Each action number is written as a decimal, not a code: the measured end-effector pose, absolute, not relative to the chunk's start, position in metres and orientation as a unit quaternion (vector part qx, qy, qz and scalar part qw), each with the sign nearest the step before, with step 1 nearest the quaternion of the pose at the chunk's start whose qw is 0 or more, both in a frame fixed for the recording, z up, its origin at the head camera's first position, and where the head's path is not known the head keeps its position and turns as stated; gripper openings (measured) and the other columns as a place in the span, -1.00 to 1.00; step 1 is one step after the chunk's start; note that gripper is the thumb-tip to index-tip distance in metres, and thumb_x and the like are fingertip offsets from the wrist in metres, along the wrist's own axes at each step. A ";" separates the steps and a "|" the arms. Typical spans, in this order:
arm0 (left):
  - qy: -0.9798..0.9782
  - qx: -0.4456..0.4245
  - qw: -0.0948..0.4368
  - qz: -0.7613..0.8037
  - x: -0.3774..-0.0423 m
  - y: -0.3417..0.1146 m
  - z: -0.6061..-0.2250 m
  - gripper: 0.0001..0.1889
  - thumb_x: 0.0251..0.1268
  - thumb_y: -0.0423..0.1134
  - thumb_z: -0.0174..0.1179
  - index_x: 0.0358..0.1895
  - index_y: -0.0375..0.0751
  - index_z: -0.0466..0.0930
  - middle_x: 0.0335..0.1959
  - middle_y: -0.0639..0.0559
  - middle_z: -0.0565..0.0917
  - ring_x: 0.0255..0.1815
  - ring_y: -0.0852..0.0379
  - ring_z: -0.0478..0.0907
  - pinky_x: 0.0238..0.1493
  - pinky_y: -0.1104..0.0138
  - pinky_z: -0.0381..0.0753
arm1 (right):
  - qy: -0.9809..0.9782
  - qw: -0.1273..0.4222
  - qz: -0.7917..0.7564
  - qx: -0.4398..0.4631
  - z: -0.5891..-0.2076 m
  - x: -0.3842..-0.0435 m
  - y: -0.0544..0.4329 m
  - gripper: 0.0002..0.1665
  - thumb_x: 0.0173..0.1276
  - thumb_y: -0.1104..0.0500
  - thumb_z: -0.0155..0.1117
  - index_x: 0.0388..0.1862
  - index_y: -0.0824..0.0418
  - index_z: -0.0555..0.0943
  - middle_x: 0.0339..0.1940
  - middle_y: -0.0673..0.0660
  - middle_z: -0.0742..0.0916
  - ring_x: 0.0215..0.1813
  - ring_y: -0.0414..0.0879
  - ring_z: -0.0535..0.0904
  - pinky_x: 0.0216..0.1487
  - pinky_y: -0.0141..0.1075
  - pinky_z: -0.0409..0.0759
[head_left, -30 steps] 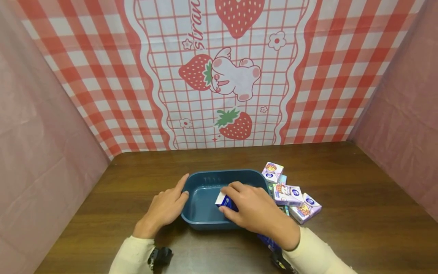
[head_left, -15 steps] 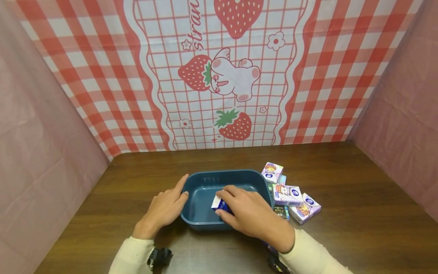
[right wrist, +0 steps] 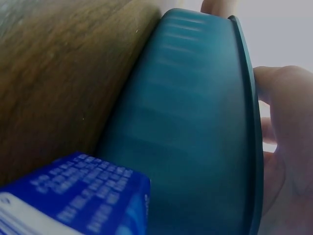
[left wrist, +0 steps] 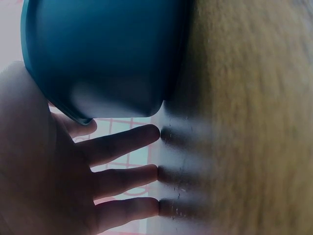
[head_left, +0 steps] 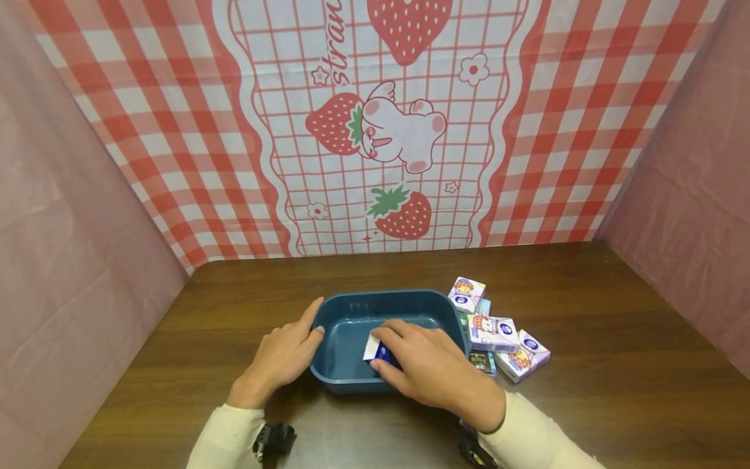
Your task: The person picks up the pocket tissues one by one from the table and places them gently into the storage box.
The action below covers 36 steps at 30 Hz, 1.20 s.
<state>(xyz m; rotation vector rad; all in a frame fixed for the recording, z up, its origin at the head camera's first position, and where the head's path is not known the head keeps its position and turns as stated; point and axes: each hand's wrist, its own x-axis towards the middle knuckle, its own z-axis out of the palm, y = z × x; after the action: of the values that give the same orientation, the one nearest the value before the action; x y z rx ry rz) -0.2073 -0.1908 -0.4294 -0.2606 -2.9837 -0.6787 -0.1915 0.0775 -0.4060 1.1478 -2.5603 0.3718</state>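
A dark teal plastic bin (head_left: 346, 389) sits on the brown table. My left hand (head_left: 281, 355) rests against its left end, thumb at the rim and fingers straight; in the left wrist view the fingertips (left wrist: 149, 133) stand at the tabletop outside the wall. Reaching over the near right rim, my right hand (head_left: 428, 365) grips a small blue-and-white box (head_left: 373, 348) inside the bin. Its fingers and palm hide most of that box. In the right wrist view the hand (right wrist: 293, 132) shows beyond the rim, the held box hidden behind the wall.
Several small purple-and-white boxes (head_left: 492, 333) lie overlapping right of the bin, over a dark printed packet (head_left: 483, 362). A blue pack with white print (right wrist: 93, 191) lies near the bin's front, mostly under the right forearm. Checked strawberry cloth (head_left: 404, 130) hangs behind the table.
My right hand has shifted slightly left and toward me inside the bin with the blue-and-white box, then stayed nearly still. The left hand and the bin look unmoved.
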 end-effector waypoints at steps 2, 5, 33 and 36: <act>-0.971 -0.084 0.035 -0.221 -0.207 -0.191 -0.429 -0.39 0.57 0.01 -0.12 0.60 0.02 0.12 0.28 -0.14 0.58 0.15 -0.21 0.60 0.11 -0.17 0.48 | -0.896 0.150 0.128 0.398 -0.406 -0.191 0.078 -0.45 0.44 -0.23 0.20 0.22 0.06 0.62 0.06 0.03 0.71 -0.04 -0.14 0.68 -0.10 -0.17 0.66; -0.970 -0.084 0.035 -0.224 -0.206 -0.191 -0.429 -0.39 0.58 0.01 -0.12 0.60 0.02 0.12 0.29 -0.15 0.57 0.15 -0.21 0.60 0.12 -0.18 0.48 | -0.898 0.146 0.128 0.396 -0.405 -0.192 0.078 -0.46 0.43 -0.21 0.21 0.22 0.06 0.63 0.04 0.05 0.71 -0.04 -0.12 0.69 -0.10 -0.16 0.67; -0.971 -0.085 0.032 -0.221 -0.208 -0.191 -0.430 -0.39 0.58 0.02 -0.12 0.61 0.04 0.09 0.28 -0.15 0.58 0.15 -0.20 0.60 0.13 -0.19 0.47 | -0.910 0.155 0.112 0.368 -0.394 -0.195 0.095 -0.53 0.40 -0.14 0.28 0.15 0.09 0.68 -0.08 0.00 0.74 -0.14 -0.16 0.68 -0.25 -0.25 0.65; -0.971 -0.085 0.032 -0.220 -0.208 -0.191 -0.430 -0.39 0.58 0.03 -0.12 0.61 0.05 0.09 0.28 -0.15 0.58 0.15 -0.20 0.60 0.13 -0.19 0.47 | -0.910 0.156 0.112 0.367 -0.394 -0.196 0.096 -0.54 0.39 -0.12 0.29 0.13 0.10 0.69 -0.10 0.00 0.74 -0.16 -0.16 0.67 -0.27 -0.26 0.65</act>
<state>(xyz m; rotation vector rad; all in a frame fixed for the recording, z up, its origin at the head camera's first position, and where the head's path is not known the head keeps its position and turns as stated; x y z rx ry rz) -0.2080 -0.1911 -0.4303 -0.2616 -2.9913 -0.6761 -0.1957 0.0962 -0.3943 1.0522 -2.6055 0.3213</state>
